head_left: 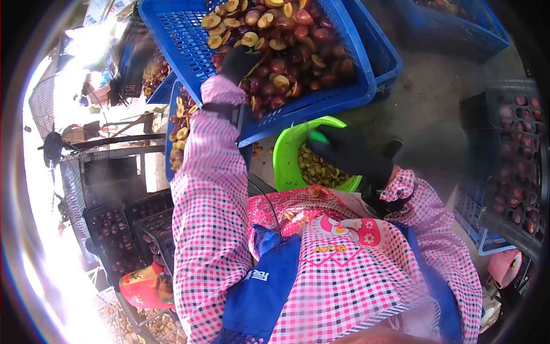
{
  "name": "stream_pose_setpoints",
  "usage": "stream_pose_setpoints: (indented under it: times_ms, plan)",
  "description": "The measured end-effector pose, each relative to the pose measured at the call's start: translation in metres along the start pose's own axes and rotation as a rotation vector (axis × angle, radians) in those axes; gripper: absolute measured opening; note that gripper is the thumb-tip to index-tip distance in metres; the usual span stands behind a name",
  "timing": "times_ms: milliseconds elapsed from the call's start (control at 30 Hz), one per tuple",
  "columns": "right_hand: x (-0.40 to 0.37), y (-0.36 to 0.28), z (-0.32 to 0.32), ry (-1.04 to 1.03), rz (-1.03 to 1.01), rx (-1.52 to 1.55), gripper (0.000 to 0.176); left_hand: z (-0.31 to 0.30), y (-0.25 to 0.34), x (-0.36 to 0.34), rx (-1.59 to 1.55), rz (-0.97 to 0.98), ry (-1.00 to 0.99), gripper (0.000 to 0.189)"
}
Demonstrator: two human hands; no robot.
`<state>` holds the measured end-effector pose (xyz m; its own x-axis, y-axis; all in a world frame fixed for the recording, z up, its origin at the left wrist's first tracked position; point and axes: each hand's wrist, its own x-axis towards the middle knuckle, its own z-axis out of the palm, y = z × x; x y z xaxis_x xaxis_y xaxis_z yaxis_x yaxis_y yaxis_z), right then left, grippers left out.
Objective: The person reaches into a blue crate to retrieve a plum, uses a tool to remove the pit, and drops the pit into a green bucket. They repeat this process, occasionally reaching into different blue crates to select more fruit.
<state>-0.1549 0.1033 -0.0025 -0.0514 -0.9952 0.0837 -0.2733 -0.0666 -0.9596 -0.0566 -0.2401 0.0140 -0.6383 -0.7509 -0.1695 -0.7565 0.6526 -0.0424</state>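
My left hand (240, 64), in a black glove, reaches into the blue crate (183, 43) at the top. Its fingers are among the halved plums (279, 66), and what they hold, if anything, is hidden. Over the bright green basin (282, 157) is my right hand (338, 146), also black-gloved, with its fingers wrapped round a green object (318, 137) that is too blurred to name. Small cut fruit pieces (321, 171) lie in the basin, below and beside that hand.
Another blue crate of cut fruit (179, 129) stands left of my left forearm. Black crates of whole plums (518, 166) are at the right, with more at the lower left. A fan (52, 150) stands at the far left. A blue crate (458, 28) is at the upper right.
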Motion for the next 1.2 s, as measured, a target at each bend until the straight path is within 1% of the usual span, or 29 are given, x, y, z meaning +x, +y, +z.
stream_pose_setpoints:
  times_ms: [67, 100, 133, 167, 200, 233, 267, 300, 333, 367, 400, 467, 500, 567, 600, 667, 700, 767, 800, 867, 900, 967, 1000, 1067, 1100, 1167, 1200]
  plan:
    - [0.007, -0.001, -0.005, 0.255, 0.098, 0.097, 0.036, -0.015, 0.005, -0.047, -0.852, 0.556, 0.185, 0.034]
    - [0.010, -0.003, -0.007, 0.249, 0.095, 0.099, 0.036, -0.034, 0.023, -0.077, -0.844, 0.494, 0.111, 0.037]
    - [0.013, -0.004, -0.009, 0.272, 0.115, 0.165, 0.032, -0.046, 0.046, -0.103, -0.837, 0.431, 0.040, 0.041]
    - [0.015, -0.005, -0.011, 0.296, 0.134, 0.228, 0.028, -0.036, 0.056, -0.120, -1.139, 0.300, -0.045, 0.043]
    - [0.016, -0.005, -0.012, 0.291, 0.134, 0.227, 0.028, -0.022, 0.063, -0.133, -1.438, 0.157, -0.132, 0.045]
    - [0.016, -0.005, -0.012, 0.294, 0.112, 0.202, 0.027, -0.020, 0.074, -0.145, -1.090, 0.435, 0.043, 0.044]
    - [0.016, -0.005, -0.012, 0.298, 0.092, 0.179, 0.026, -0.019, 0.087, -0.158, -1.404, 0.416, -0.119, 0.040]
    - [0.015, -0.004, -0.010, 0.294, 0.093, 0.181, 0.026, -0.002, 0.085, -0.156, -1.347, 0.424, -0.120, 0.038]
    - [0.014, -0.003, -0.007, 0.338, 0.021, 0.135, 0.026, -0.006, 0.097, -0.156, -1.289, 0.434, -0.120, 0.037]
    - [0.014, -0.002, -0.006, 0.382, -0.053, 0.090, 0.027, -0.010, 0.109, -0.174, -1.479, 0.275, -0.095, 0.035]
    - [0.014, -0.003, -0.006, 0.382, -0.054, 0.092, 0.027, -0.011, 0.111, -0.178, -1.477, 0.275, -0.094, 0.035]
    - [0.012, -0.005, -0.008, 0.365, -0.032, 0.122, 0.029, -0.011, 0.114, -0.182, -1.272, 0.364, 0.050, 0.033]
    - [0.011, -0.004, -0.009, 0.367, -0.031, 0.121, 0.029, -0.006, 0.111, -0.181, -1.272, 0.367, 0.049, 0.033]
    - [0.011, 0.001, -0.010, 0.355, 0.145, 0.174, 0.030, 0.008, 0.101, -0.178, -1.436, 0.380, -0.037, 0.029]
    - [0.011, 0.001, -0.011, 0.355, 0.144, 0.173, 0.030, 0.008, 0.101, -0.178, -1.436, 0.380, -0.036, 0.029]
    - [0.010, 0.000, -0.013, 0.307, 0.135, 0.030, 0.032, 0.008, 0.103, -0.180, -1.495, 0.302, -0.015, 0.031]
    - [0.010, 0.000, -0.011, 0.307, 0.137, 0.030, 0.032, 0.003, 0.108, -0.182, -1.495, 0.301, -0.016, 0.031]
    - [0.010, 0.002, -0.006, 0.403, -0.002, -0.100, 0.033, -0.007, 0.125, -0.184, -1.817, 0.175, -0.039, 0.042]
    - [0.009, 0.003, -0.006, 0.401, -0.001, -0.099, 0.033, -0.003, 0.126, -0.182, -1.818, 0.171, -0.039, 0.042]
    - [0.008, 0.003, -0.006, 0.367, 0.011, -0.098, 0.033, 0.006, 0.126, -0.176, -1.734, -0.063, -0.072, 0.055]
    - [0.009, 0.003, -0.005, 0.369, 0.013, -0.099, 0.033, 0.004, 0.127, -0.177, -1.735, -0.062, -0.075, 0.055]
    - [0.008, 0.003, -0.004, 0.361, 0.001, -0.055, 0.033, 0.001, 0.130, -0.181, -1.592, -0.035, -0.025, 0.058]
    - [0.007, 0.003, -0.004, 0.360, 0.004, -0.054, 0.033, 0.002, 0.130, -0.182, -1.592, -0.038, -0.028, 0.058]
    - [0.008, 0.004, -0.005, 0.239, 0.087, 0.019, 0.033, 0.002, 0.130, -0.182, -1.582, 0.004, -0.020, 0.060]
    - [0.008, 0.003, -0.005, 0.239, 0.088, 0.020, 0.033, 0.003, 0.130, -0.182, -1.582, 0.003, -0.020, 0.060]
    - [0.008, 0.000, -0.004, 0.252, 0.083, 0.092, 0.034, 0.006, 0.133, -0.182, -1.554, 0.092, 0.066, 0.061]
    - [0.007, -0.001, -0.005, 0.252, 0.085, 0.091, 0.034, 0.006, 0.134, -0.182, -1.556, 0.091, 0.065, 0.061]
